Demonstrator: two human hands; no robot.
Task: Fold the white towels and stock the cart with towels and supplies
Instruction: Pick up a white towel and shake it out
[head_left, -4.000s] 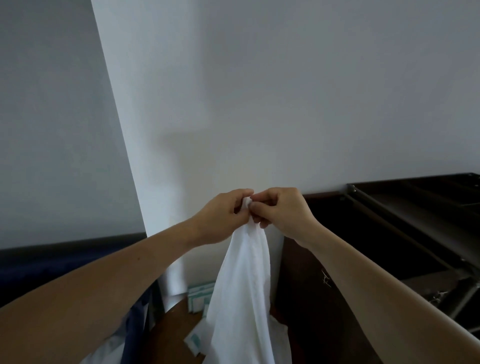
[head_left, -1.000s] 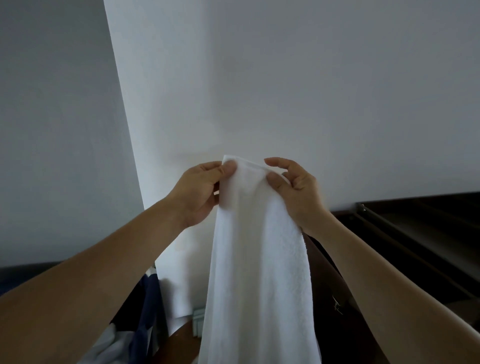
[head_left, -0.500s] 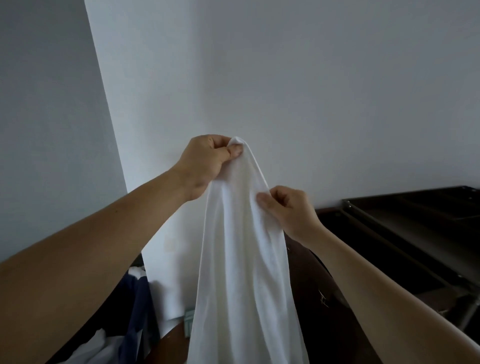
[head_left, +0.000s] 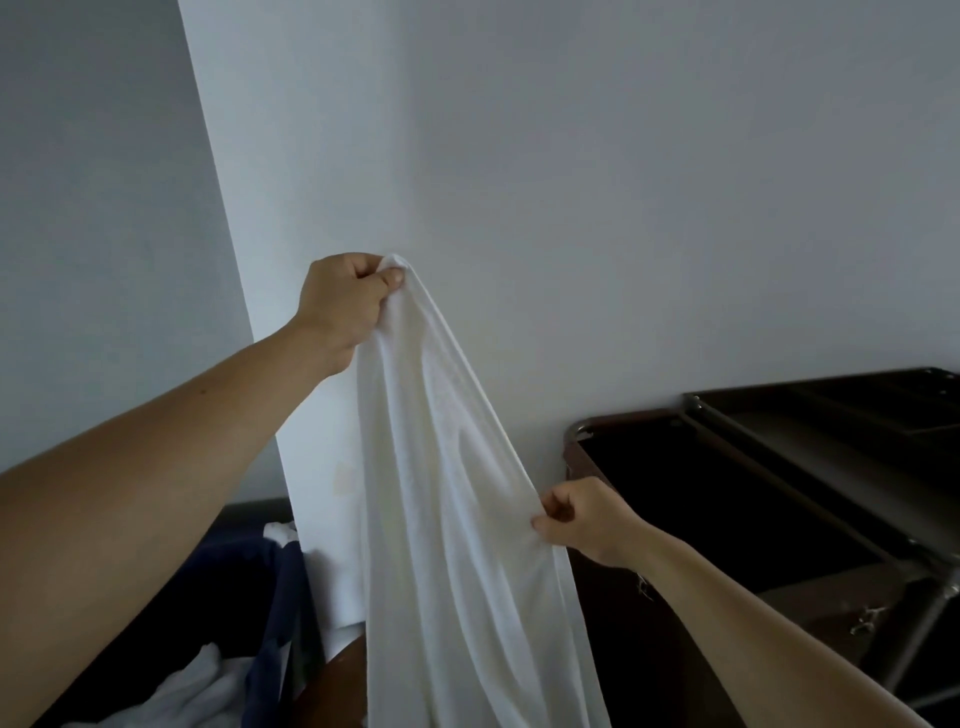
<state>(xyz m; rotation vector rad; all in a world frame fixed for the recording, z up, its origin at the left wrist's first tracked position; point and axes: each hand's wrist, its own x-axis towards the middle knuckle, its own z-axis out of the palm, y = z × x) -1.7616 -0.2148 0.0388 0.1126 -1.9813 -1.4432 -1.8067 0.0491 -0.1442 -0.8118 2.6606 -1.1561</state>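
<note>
A white towel (head_left: 447, 499) hangs long and loose in front of me, its lower end running out of the bottom of the view. My left hand (head_left: 343, 306) is raised high and grips the towel's top corner in a fist. Lower down on the right, my right hand (head_left: 582, 519) pinches the towel's right edge between thumb and curled fingers. The dark cart (head_left: 779, 467) stands to the right, just behind my right hand.
A white wall corner (head_left: 291, 415) rises straight ahead behind the towel. At lower left a dark blue bag (head_left: 270, 597) holds more white linen (head_left: 192, 686). The cart's upper tray (head_left: 852, 405) has dividers.
My right hand has slid down the towel's right edge, well away from the left hand, which stays raised at the top corner. The towel now stretches at a slant between them.
</note>
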